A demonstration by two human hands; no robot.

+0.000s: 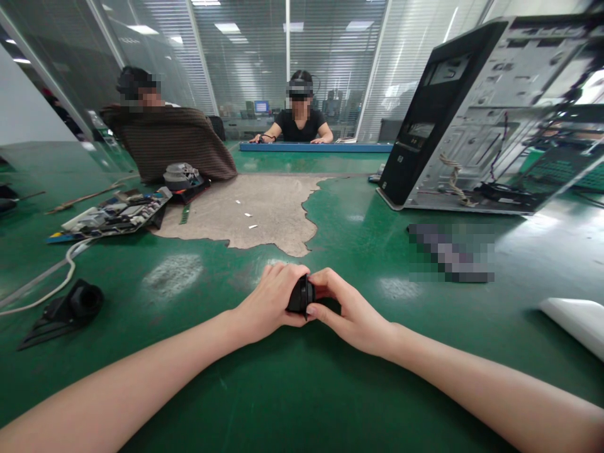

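Between my two hands is a small black boxy plastic part (301, 296), held just above or on the green table; I cannot make out its exact kind. My left hand (274, 292) wraps over its left side, fingers curled round the far edge and thumb near me. On the right side, my right hand (337, 305) pinches the part's raised rim between thumb and fingertips. Parts of the black piece are hidden behind my left palm.
An opened computer tower (443, 119) stands at the right. Left lie a circuit board (117, 211), a metal-finned cooler (182, 176), a black plastic funnel-like piece (78, 305) and a white cable (70, 267). A white object (578, 321) lies far right. Two people sit beyond.
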